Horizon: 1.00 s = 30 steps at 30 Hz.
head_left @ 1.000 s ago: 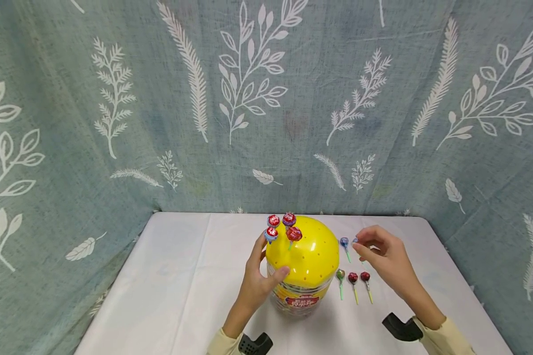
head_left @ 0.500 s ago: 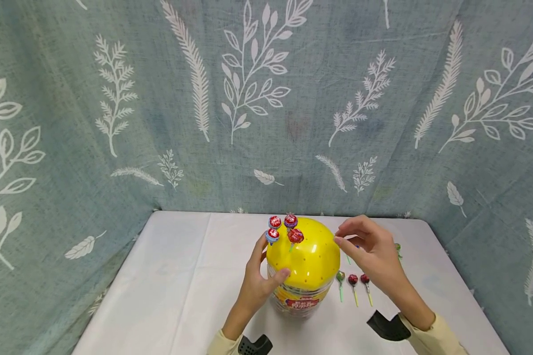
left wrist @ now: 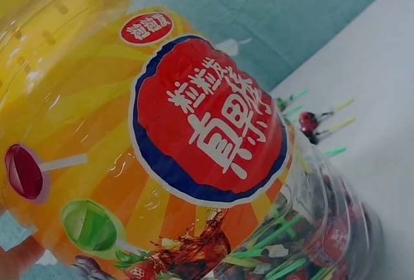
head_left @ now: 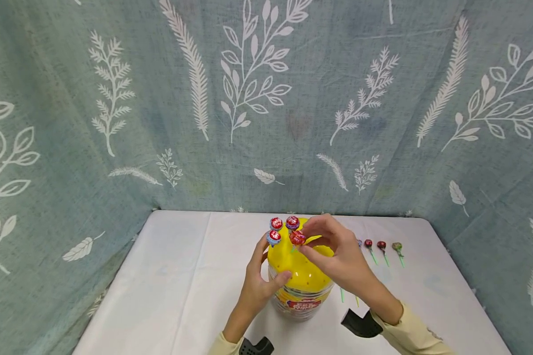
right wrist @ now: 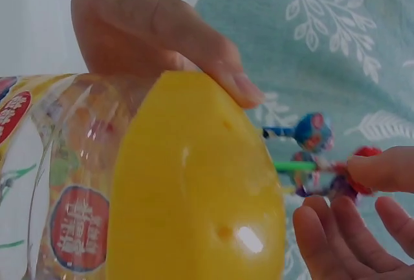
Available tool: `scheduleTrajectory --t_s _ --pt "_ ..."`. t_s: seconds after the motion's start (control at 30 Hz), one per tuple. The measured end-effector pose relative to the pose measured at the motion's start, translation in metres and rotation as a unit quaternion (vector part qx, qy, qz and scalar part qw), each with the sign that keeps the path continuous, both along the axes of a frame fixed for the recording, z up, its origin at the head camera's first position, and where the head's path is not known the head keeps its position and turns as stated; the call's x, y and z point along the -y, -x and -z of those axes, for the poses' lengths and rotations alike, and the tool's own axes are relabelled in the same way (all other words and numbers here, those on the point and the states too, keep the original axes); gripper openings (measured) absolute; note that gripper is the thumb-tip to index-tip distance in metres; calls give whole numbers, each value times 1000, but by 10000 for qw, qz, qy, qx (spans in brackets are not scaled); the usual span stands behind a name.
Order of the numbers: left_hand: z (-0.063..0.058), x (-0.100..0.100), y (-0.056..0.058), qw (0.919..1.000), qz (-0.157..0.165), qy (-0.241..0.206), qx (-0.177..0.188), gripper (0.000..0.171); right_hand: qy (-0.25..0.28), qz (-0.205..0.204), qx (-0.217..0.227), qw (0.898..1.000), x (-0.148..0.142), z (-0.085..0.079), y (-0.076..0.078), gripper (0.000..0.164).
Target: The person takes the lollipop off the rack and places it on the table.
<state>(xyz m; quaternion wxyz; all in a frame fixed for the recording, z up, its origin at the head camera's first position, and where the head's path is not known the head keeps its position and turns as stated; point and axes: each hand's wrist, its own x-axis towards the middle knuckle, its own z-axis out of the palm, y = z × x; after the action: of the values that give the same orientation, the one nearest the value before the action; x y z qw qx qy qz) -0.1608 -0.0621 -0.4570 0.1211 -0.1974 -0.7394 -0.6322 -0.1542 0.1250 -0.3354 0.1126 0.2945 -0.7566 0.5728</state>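
Observation:
A clear plastic candy jar point(head_left: 304, 306) with a domed yellow lid point(head_left: 299, 276) stands on the table. My left hand point(head_left: 259, 281) grips its upper left side, the thumb on the lid's front. Several wrapped lollipops stand upright in the lid: two at the back, red point(head_left: 276, 224) and purple-red point(head_left: 292, 223), and a blue-red one point(head_left: 273, 238) in front. My right hand point(head_left: 337, 251) reaches over the lid and pinches a red lollipop point(head_left: 297, 238). Its green stick point(right wrist: 294, 165) meets the lid in the right wrist view. The left wrist view shows more lollipops inside the jar.
Right of the jar, a row of lollipops lies on the white table point(head_left: 444, 296): two dark red ones point(head_left: 368, 244), a green one point(head_left: 397, 246) and a partly hidden blue one point(head_left: 359, 243). More sticks show below my right hand. A leaf-patterned curtain point(head_left: 266, 98) surrounds the table.
My right hand has left a blue lollipop on the table, moved left over the lid and taken hold of the red lollipop there. My left hand stays on the jar.

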Motion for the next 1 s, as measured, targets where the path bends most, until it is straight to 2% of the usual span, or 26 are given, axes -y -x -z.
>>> scheduleTrajectory --t_s 0.27,0.47,0.6,0.8,1.0 --pt "0 0 0 9997 74 -3 -225 78 -102 -37 -538 9985 14 8 0 43" --pt "-1 1 -1 9998 21 -7 -213 77 -202 -173 -667 9974 15 13 2 49" --pt "-3 1 -1 9999 15 -20 -141 77 -95 -183 -661 9976 15 14 4 47" --pt "-6 -2 1 9997 191 -3 141 79 -28 -65 -704 9975 13 16 5 46" --pt "-10 -1 1 9993 338 59 164 82 197 -87 -791 9966 13 12 4 47"
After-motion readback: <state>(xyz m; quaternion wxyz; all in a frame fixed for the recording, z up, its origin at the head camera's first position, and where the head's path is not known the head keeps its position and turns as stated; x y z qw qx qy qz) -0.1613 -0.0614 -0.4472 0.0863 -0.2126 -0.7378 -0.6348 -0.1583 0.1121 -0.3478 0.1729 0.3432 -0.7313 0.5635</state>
